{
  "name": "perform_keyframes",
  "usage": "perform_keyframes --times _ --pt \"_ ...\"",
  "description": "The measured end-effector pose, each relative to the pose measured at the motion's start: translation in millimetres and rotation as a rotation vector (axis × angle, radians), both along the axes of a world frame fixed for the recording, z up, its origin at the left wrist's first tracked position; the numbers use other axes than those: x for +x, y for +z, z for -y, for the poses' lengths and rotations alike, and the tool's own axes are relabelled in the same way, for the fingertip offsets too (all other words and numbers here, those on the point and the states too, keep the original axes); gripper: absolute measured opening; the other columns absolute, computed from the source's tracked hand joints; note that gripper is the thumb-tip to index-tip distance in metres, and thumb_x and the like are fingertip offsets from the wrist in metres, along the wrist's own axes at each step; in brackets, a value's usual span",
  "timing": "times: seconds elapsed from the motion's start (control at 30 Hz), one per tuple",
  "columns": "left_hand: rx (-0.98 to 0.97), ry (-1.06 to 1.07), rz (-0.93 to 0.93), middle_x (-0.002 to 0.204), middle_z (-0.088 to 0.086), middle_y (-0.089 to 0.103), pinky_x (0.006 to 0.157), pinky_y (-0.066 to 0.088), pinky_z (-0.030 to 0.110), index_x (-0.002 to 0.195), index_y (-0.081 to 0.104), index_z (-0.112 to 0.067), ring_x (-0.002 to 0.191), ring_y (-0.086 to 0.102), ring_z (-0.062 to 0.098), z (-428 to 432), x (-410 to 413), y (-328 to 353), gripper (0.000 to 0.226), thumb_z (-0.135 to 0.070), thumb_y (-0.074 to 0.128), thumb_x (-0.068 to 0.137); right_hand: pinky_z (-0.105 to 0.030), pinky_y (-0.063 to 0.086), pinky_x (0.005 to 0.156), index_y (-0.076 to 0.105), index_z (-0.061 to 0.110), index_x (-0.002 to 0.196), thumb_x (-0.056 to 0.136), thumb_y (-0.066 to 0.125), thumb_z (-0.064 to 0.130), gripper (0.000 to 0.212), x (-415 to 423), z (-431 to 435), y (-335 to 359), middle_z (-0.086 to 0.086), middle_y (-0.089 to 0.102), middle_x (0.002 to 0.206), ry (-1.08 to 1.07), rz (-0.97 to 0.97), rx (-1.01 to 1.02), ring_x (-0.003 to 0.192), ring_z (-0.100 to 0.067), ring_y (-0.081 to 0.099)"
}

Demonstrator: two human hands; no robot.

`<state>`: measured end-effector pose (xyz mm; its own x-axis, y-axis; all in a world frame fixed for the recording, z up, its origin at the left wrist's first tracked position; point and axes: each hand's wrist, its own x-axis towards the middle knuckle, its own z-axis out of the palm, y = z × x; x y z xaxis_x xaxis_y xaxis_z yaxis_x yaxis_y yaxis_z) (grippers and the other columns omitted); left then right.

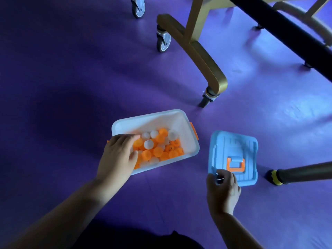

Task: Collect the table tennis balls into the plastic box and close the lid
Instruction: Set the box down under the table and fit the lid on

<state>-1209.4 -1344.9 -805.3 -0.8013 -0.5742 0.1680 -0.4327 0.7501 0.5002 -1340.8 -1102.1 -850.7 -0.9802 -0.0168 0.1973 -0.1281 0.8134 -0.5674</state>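
From my head camera I look down at a purple floor (62,78). The white plastic box (195,146) sits on it in front of me, open, with orange clips on its short ends. Inside lies a heap of table tennis balls (158,146), mostly orange with several white ones mixed in, filling the bottom of the box.

My left hand (118,157) reaches over the near left rim of the box. Its fingers (129,137) are spread and loosely curved, resting on top of the balls at the left side of the heap; I cannot tell whether they have hold of any ball.

The blue lid (233,150) lies flat on the floor just to the right of the box, apart from it, its orange handle (236,165) facing up. My right hand (222,191) is at the lid's near left corner, fingers curled over that edge, seemingly gripping it.

Beyond the box stands a gold table leg (203,56) on castor wheels (162,42). A dark tube with a yellow band (296,174) lies on the floor to the right of the lid.
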Motion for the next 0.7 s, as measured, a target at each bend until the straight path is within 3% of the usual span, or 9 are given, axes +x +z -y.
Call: perform_keyframes --times 0.13,0.2,0.27,0.33,0.37,0.43,0.53,0.6,0.7 --pt "0.212 0.015 -0.065 0.116 -0.002 0.064 0.084 0.049 0.026 0.125 0.058 -0.018 0.102 0.060 0.016 -16.1 2.0 11.6 0.043 -0.017 0.068 0.084 -0.031 0.028 0.069 0.062 0.019 0.074 0.066 0.055 0.035 0.019 34.1 51.5 29.4 0.003 0.059 0.065 0.309 -0.153 -0.035 0.063 -0.026 0.061" --pt "0.418 0.091 -0.103 0.115 -0.007 0.058 0.077 0.041 0.006 0.129 0.052 -0.023 0.089 0.057 0.001 -21.7 2.1 17.1 0.043 -0.022 0.064 0.088 -0.031 0.031 0.069 0.064 0.019 0.074 0.067 0.058 0.033 0.018 47.7 78.4 34.4 0.004 0.060 0.065 0.451 -0.208 -0.016 0.060 -0.023 0.062" --pt "0.597 0.202 -0.155 0.106 -0.011 0.058 0.065 0.039 0.000 0.126 0.051 -0.024 0.077 0.057 -0.004 -20.5 1.2 19.9 0.039 -0.023 0.062 0.089 -0.029 0.032 0.070 0.065 0.018 0.075 0.066 0.062 0.032 0.017 60.9 103.8 34.9 0.004 0.061 0.067 0.568 -0.234 0.011 0.063 -0.021 0.062" --pt "0.715 0.337 -0.236 0.099 -0.009 0.059 0.067 0.043 0.006 0.121 0.052 -0.020 0.078 0.059 -0.003 -13.9 2.5 20.3 0.036 -0.022 0.064 0.086 -0.030 0.032 0.069 0.066 0.019 0.076 0.064 0.066 0.033 0.019 72.5 123.4 32.1 0.004 0.062 0.069 0.660 -0.224 0.038 0.065 -0.020 0.061" --pt "0.754 0.406 -0.264 0.098 -0.006 0.061 0.072 0.048 0.016 0.120 0.053 -0.018 0.083 0.059 0.002 -9.7 4.2 18.7 0.037 -0.021 0.066 0.085 -0.029 0.032 0.069 0.067 0.019 0.078 0.063 0.067 0.035 0.022 77.5 129.7 30.1 0.004 0.063 0.071 0.704 -0.215 0.049 0.066 -0.020 0.061" --pt "0.774 0.500 -0.283 0.091 -0.002 0.061 0.070 0.049 0.027 0.113 0.055 -0.014 0.089 0.061 0.019 -0.3 9.0 14.4 0.034 -0.017 0.068 0.082 -0.028 0.032 0.070 0.068 0.020 0.081 0.062 0.068 0.036 0.024 84.2 136.6 27.1 0.005 0.064 0.074 0.813 -0.210 0.056 0.068 -0.019 0.061" --pt "0.787 0.539 -0.256 0.080 -0.007 0.059 0.071 0.054 0.038 0.098 0.055 -0.020 0.086 0.063 0.026 13.9 17.2 7.0 0.023 -0.014 0.068 0.081 -0.031 0.035 0.074 0.069 0.023 0.086 0.073 0.065 0.032 0.016 76.3 134.7 26.3 0.006 0.066 0.080 0.920 -0.250 0.016 0.076 -0.020 0.059" --pt "0.801 0.529 -0.232 0.082 -0.005 0.063 0.074 0.056 0.048 0.096 0.056 -0.022 0.084 0.064 0.026 25.7 20.3 1.8 0.020 -0.015 0.066 0.080 -0.032 0.034 0.077 0.070 0.024 0.090 0.080 0.059 0.033 0.017 55.6 129.5 25.8 0.006 0.068 0.087 0.828 -0.254 0.004 0.084 -0.019 0.055" --pt "0.740 0.490 -0.129 0.085 0.007 0.064 0.071 0.055 0.047 0.094 0.058 -0.016 0.082 0.062 0.029 40.7 20.8 -4.7 0.020 -0.023 0.061 0.075 -0.032 0.030 0.079 0.069 0.023 0.097 0.083 0.051 0.033 0.025 12.0 119.3 23.1 0.002 0.066 0.100 0.529 -0.204 0.047 0.094 -0.020 0.049"
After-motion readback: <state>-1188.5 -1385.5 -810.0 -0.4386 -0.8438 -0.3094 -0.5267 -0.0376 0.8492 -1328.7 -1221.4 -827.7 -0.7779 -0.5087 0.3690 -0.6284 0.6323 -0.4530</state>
